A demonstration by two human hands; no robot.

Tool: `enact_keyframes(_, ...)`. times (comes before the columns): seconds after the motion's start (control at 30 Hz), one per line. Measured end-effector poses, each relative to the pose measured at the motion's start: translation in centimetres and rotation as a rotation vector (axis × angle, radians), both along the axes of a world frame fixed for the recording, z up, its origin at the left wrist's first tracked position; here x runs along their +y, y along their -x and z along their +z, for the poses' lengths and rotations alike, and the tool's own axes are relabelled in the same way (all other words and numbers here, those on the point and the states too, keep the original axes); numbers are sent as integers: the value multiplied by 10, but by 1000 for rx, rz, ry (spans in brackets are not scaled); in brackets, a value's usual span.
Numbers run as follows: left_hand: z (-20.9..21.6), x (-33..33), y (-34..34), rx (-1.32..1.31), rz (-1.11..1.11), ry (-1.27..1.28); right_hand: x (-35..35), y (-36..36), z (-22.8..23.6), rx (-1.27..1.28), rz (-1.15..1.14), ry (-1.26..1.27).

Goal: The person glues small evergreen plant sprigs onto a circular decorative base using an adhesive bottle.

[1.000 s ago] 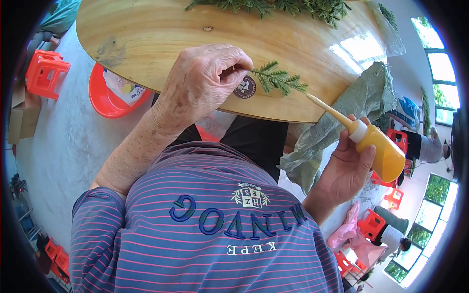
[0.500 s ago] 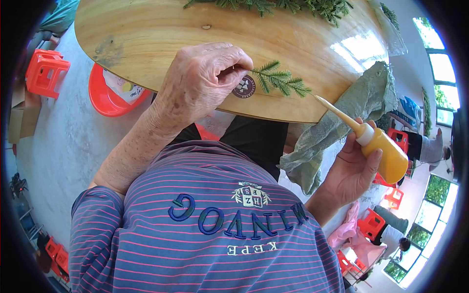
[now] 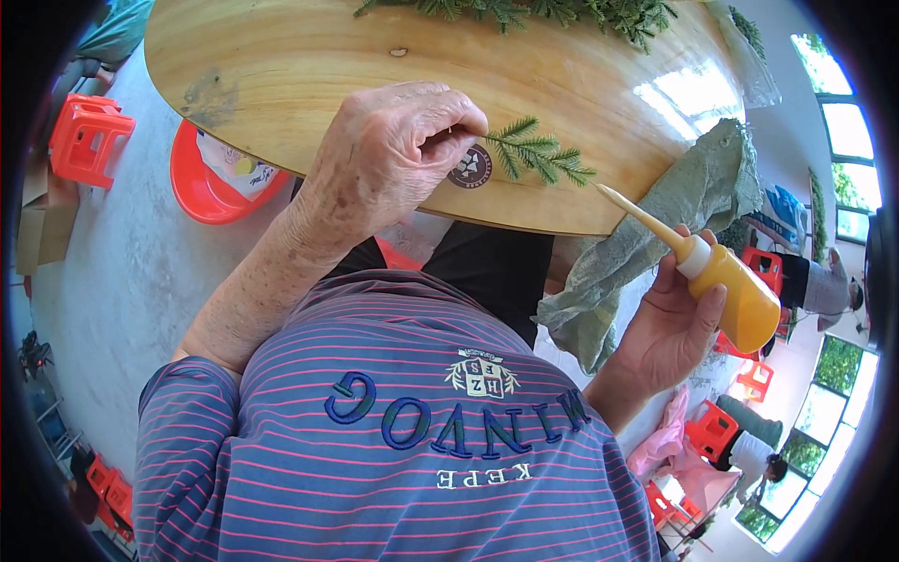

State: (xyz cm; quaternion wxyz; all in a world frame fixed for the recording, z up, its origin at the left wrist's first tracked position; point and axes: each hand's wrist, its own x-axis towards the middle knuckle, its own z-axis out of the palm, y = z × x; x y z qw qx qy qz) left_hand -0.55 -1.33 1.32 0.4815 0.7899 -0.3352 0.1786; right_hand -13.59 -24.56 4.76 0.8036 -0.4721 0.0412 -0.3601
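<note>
Left hand (image 3: 393,155): we are pinching the green sprig (image 3: 537,153) by its stem above the near side of the table (image 3: 290,66) | right hand (image 3: 667,330): we are gripping the yellow bottle (image 3: 744,292), nozzle (image 3: 646,219) just beside the sprig's right tip | handling: we are judging steady aim and gentle squeezing best

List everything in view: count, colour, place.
table: 1, light brown, top centre
sprig: 1, green, above table
squeeze bottle: 1, yellow, right of sprig
branches: several, green, table's far edge
sticker: 1, dark brown, on table
cloth: 1, grey-green, table's right edge
basin: 1, red, left below table
stools: several, red, both sides
cardboard: count unclear, brown, left edge
fabric: count unclear, pink, lower right
windows: several, bright, right edge
other people: at least 2, pale-topped, right background
shirt: 1, blue, pink-striped, bottom centre
left grip: 1, bare, pinching sprig
right grip: 1, bare, around squeeze bottle
</note>
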Motion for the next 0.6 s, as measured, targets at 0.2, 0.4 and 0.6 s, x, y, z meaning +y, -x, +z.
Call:
enact_keyframes(0.2,-2,-1,0,8,5,-11,-7,1,-3,-14,3,-10)
enact_keyframes(0.4,-6,-2,-1,-21,13,-6,-7,1,-6,-20,32,10)
enact_keyframes(0.6,-6,-2,-2,13,5,-25,-3,-2,-7,-7,25,-32)
